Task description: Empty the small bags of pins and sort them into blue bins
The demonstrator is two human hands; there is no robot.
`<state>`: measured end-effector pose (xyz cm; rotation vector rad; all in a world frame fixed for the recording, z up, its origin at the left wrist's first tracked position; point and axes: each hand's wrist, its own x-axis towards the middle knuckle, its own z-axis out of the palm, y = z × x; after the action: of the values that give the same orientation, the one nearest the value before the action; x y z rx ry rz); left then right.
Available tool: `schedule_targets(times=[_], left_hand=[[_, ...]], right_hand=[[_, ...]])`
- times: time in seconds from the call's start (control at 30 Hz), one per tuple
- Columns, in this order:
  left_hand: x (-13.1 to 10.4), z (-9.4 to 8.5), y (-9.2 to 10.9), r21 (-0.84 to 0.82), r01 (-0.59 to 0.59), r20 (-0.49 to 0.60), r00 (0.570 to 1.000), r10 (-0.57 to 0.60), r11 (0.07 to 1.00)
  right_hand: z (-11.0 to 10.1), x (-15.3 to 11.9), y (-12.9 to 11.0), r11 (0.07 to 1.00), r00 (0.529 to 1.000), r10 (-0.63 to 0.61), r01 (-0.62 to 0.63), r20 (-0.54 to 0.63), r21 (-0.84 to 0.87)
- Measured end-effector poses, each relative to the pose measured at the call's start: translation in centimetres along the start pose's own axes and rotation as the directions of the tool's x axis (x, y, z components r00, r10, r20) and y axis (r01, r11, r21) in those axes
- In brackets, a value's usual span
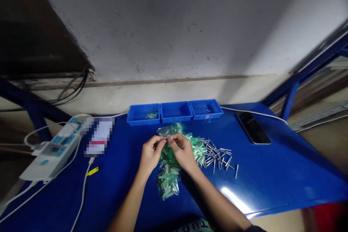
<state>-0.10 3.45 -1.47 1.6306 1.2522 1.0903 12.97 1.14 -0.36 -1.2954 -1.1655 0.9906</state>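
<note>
My left hand (151,151) and my right hand (184,151) meet over the middle of the table, thumbs and forefingers pinched together. Between them is the near edge of a small clear plastic bag (165,131), its contents too small to make out. Beneath and around both hands lies a heap of green-tinted plastic bags (168,184) with pale, slim parts inside. To the right of my right hand, loose metal rivets (214,154) with long thin stems are scattered on the blue table (266,177).
Three blue bins (176,119) stand in a row by the wall; the left one holds small bagged parts. A white power strip (56,152) with cables and a plugged-in phone (99,137) lie left. A dark phone (252,127) lies right.
</note>
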Motion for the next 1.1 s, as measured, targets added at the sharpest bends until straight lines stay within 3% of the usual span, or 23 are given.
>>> schedule_targets(times=[0.17,0.47,0.6,0.73,0.87,0.97,1.1], left_hand=[[0.02,-0.54,-0.23,0.067,-0.042,0.025,0.999,0.040,0.997],[-0.48,-0.36,0.43,-0.064,-0.032,0.053,0.998,0.036,0.997],[-0.37,-0.22,0.24,-0.126,0.023,0.072,0.997,-0.014,0.992],[-0.12,0.10,-0.24,-0.175,0.158,0.105,0.984,-0.141,0.972],[0.09,0.14,-0.24,-0.408,0.332,0.129,0.943,-0.307,0.850],[0.17,-0.19,0.15,-0.543,0.339,0.147,0.939,-0.310,0.769],[0.14,-0.61,0.26,-0.355,0.182,0.028,0.982,-0.185,0.917]], right_hand=[[0.07,-0.09,-0.07,0.996,0.999,-0.049,0.049,-0.001,-0.073],[-0.10,-0.05,-0.54,0.996,0.998,-0.064,0.065,0.015,-0.058],[-0.15,-0.08,-0.60,0.992,0.993,-0.114,0.113,-0.003,-0.056],[-0.33,-0.14,-0.67,0.956,0.962,-0.273,0.271,-0.003,-0.108],[-0.51,-0.13,-0.53,0.905,0.918,-0.396,0.390,0.001,-0.171],[-0.53,-0.09,-0.12,0.898,0.918,-0.396,0.391,0.019,-0.203],[-0.50,-0.04,0.28,0.916,0.945,-0.326,0.325,0.037,-0.234]])
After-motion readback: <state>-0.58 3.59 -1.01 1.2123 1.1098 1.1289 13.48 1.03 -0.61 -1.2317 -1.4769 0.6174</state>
